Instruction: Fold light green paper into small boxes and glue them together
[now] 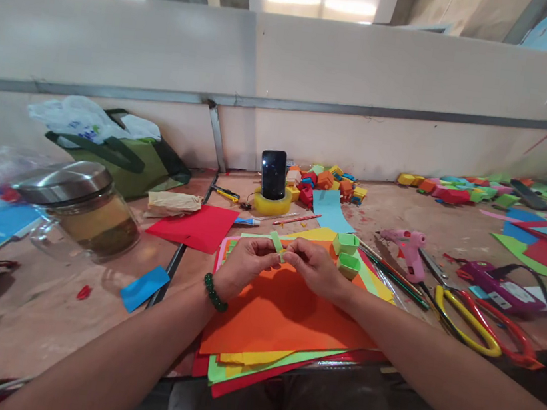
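Note:
Between my two hands is a small light green paper strip point(277, 242), partly hidden by the fingers. My left hand point(250, 260), with a dark green bead bracelet at the wrist, pinches it from the left. From the right, the fingertips of my right hand point(314, 267) close on its other side. Both hands are over a stack of coloured paper topped by an orange sheet point(283, 320). Two little green paper boxes, a far box point(345, 244) and a near box point(349, 267), sit just beyond my right hand.
A glass jar point(94, 222) and green bag point(133, 159) stand left. A phone point(273, 174) leans on a tape roll point(272, 203), near piled paper boxes point(324, 181). Rightward lie a pink glue gun point(411, 253), yellow-handled scissors point(464, 321) and a purple device point(504, 289).

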